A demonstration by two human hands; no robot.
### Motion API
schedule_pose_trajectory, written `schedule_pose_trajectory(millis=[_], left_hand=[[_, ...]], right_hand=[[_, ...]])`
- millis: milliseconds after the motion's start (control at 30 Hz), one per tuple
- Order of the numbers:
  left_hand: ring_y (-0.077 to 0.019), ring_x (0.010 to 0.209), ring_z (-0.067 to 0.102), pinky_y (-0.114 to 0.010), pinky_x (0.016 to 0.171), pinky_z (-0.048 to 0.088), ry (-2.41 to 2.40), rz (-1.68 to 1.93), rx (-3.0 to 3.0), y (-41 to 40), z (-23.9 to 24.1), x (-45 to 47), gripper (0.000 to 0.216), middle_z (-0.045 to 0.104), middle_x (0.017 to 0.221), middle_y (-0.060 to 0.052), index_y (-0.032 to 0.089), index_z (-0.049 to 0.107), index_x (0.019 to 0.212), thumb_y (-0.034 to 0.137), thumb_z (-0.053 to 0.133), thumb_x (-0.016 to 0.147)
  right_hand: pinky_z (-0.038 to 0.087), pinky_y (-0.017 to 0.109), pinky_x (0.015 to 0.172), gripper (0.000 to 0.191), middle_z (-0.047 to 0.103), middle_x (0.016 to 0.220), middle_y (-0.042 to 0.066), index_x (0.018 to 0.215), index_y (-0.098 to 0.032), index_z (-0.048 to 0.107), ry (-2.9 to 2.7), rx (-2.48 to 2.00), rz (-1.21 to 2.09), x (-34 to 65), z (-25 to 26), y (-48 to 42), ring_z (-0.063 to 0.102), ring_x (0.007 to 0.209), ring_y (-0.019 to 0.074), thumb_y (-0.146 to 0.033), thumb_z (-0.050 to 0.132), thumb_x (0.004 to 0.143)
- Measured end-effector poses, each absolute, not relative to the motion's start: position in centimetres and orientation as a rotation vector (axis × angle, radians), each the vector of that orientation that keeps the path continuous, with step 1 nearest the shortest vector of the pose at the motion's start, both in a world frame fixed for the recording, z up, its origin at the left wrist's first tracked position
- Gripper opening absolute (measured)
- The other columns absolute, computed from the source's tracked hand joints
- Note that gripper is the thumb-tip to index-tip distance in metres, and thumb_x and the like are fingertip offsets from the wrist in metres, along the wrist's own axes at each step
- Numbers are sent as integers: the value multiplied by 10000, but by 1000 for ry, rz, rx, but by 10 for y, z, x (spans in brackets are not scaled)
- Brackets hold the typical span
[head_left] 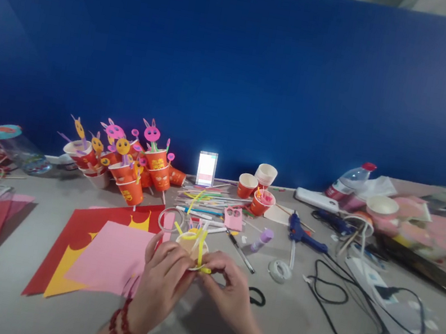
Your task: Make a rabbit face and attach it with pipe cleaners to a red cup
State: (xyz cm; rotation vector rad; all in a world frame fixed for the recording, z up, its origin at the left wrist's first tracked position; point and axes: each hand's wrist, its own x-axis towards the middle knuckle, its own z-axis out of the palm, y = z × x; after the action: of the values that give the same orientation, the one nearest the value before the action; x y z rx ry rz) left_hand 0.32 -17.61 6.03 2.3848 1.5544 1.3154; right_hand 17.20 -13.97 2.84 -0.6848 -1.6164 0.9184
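Both my hands meet low in the middle of the view over the grey table. My left hand [161,282], with a red bead bracelet on its wrist, is closed round a paper cup [188,242] with yellow and white straw pieces [200,243] sticking out of its rim. My right hand [229,285] pinches the cup's near edge where a yellow straw end [205,270] juts out. Just left of my hands lies a pink paper sheet [110,263] on top of red and yellow sheets [79,234].
Orange cups with rabbit toppers [137,167] cluster at the back left. Loose straws [201,195], more cups [260,200], a pen [240,252], tape roll [279,270], blue glue gun [301,234] with black cord [335,317], power strip [374,283] and water bottle [348,182] lie right. A blue partition [239,73] stands behind.
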Motion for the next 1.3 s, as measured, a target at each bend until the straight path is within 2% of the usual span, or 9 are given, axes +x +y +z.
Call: schedule_pose_trajectory(millis=[267,533,767,867,933,1000,1067,1167,1300], left_hand=[[-215,819,553,-453,1014,305,1517,1373,2375,-181,68,7,145,678,766,-3,223,668,867,131,567,915],[-198,788,556,-442,1016,302,1398,1357,2406,-180,70,13,185,676,731,11,234,656,831,129,535,923],[-192,799,567,-447,1031,288,1316,1314,2453,-179,66,14,161,672,731,16,225,644,823,111,566,906],[-191,793,564,-453,1023,299,1337,1309,2454,-180,64,10,147,674,727,17,228,632,809,116,596,896],[-186,782,561,-456,1022,304,1326,1319,2471,-181,64,8,142,678,721,21,231,628,809,117,607,893],[-181,773,560,-457,1027,302,1308,1336,2479,-181,65,8,145,681,718,27,232,624,806,115,610,892],[-179,771,561,-454,1030,296,1293,1366,2473,-181,66,9,148,679,712,31,232,622,805,114,607,893],[-175,767,561,-448,1030,289,1271,1399,2462,-182,68,11,145,674,708,35,230,623,814,108,609,890],[-174,772,559,-442,1023,292,1279,1384,2459,-182,69,12,147,677,724,36,230,619,813,98,625,879]], right_hand=[[550,342,739,94,723,867,46,904,-249,648,-1641,-646,813,170,38,-147,679,801,210,-159,656,876],[560,309,725,201,737,899,36,986,-270,657,-1662,-623,750,180,36,-152,699,818,205,-114,654,859],[566,345,807,298,754,992,46,1082,-289,636,-1820,-685,469,207,29,-157,717,898,227,-103,643,848],[544,387,838,251,737,1021,75,1067,-277,635,-1836,-901,159,265,22,-128,694,938,252,-122,562,883],[523,417,877,198,713,1044,115,1059,-231,619,-1736,-1225,-68,317,16,-95,673,949,273,-170,517,902],[494,445,933,266,686,1111,147,1125,-182,594,-1855,-1639,-232,365,7,-59,646,1006,296,-199,457,898],[468,511,941,310,684,1091,189,1091,-134,623,-1931,-1753,-240,403,-3,-28,626,1037,360,-183,493,814],[471,481,935,383,673,1163,174,1082,-146,644,-2096,-1791,-205,433,-17,2,624,1052,356,-178,549,712],[469,435,917,356,654,1212,178,1079,-137,641,-2255,-1793,-156,450,-26,19,623,1065,336,-219,552,744]])
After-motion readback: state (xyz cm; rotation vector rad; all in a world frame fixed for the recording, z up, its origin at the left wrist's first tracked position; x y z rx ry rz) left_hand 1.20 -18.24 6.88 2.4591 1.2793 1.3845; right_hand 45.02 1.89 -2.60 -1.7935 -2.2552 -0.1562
